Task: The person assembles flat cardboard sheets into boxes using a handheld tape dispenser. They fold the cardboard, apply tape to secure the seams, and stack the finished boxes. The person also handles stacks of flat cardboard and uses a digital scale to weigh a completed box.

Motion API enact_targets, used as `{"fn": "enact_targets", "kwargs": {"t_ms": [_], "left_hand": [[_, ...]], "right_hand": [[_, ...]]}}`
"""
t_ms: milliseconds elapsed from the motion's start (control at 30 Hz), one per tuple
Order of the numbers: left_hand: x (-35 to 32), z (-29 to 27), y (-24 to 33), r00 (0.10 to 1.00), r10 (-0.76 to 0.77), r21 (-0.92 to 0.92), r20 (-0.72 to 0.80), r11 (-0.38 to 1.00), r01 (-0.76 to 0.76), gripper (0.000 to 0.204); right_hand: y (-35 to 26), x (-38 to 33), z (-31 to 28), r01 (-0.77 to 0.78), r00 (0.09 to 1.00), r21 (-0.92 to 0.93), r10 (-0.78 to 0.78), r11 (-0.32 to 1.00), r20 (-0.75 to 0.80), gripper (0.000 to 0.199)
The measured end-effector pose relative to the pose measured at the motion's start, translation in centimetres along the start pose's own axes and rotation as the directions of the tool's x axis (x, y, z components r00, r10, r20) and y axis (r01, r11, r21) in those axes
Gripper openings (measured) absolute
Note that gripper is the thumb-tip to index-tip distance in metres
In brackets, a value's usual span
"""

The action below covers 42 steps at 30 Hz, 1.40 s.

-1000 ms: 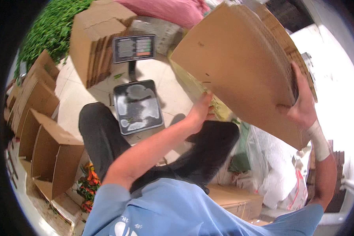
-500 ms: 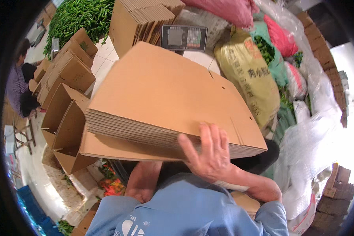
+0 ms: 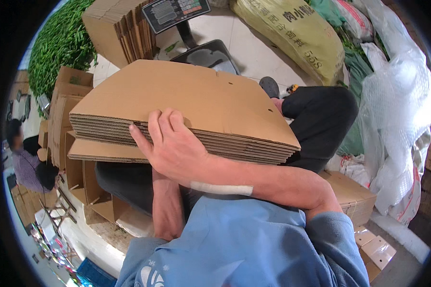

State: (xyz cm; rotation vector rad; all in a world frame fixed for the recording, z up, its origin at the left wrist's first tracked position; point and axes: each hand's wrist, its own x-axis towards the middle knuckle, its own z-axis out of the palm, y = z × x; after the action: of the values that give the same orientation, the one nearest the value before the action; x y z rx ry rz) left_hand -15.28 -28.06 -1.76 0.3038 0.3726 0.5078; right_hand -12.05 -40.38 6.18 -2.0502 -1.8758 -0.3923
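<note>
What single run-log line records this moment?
right hand: grips near edge of stack of flat brown corrugated cardboard sheets | left hand: hidden under stack | stack: over lap

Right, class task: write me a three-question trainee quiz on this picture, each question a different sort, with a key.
1. True or false: the stack of flattened cardboard boxes lies on the person's lap.
2. Multiple choice: where does the right hand press? A) on the yellow sack B) on the near edge of the stack C) on the weighing scale
3. Fill in: the right wrist wears a white ____.

Key
1. True.
2. B. The fingers curl over the stack's near edge; the left hand is hidden beneath the stack, only its forearm shows.
3. Bandage strip.
</note>
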Motion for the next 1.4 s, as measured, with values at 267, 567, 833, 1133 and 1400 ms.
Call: {"fn": "enact_targets", "kwargs": {"t_ms": [267,567,833,1133,1400], "left_hand": [[0.2,-0.9,1.5,1.000,-0.002,0.007,-0.005,1.000,0.002,0.059],[2.1,-0.4,1.5,0.996,-0.041,0.091,-0.078,0.995,0.048,0.059],[3.3,5.6,0.4,0.974,-0.084,0.490,-0.212,0.853,0.180,0.067],[3.2,7.6,-2.6,0.950,0.224,0.716,-0.215,0.698,-0.002,0.063],[5.7,6.3,-1.8,0.927,0.262,0.729,-0.269,0.684,0.018,0.071]], "right_hand": [[1.1,2.6,2.3,-0.065,0.997,-0.113,0.069,0.991,0.032,0.049],[7.1,5.8,-2.0,-0.412,0.856,0.103,0.346,0.905,0.384,0.086],[13.7,5.5,0.3,-0.531,0.828,0.205,0.451,0.822,0.334,0.109],[23.5,-1.4,2.5,-0.606,0.760,0.794,0.261,-0.047,0.595,0.100],[22.7,-4.9,3.9,-0.590,0.753,0.796,0.262,-0.136,0.604,0.081]]}}
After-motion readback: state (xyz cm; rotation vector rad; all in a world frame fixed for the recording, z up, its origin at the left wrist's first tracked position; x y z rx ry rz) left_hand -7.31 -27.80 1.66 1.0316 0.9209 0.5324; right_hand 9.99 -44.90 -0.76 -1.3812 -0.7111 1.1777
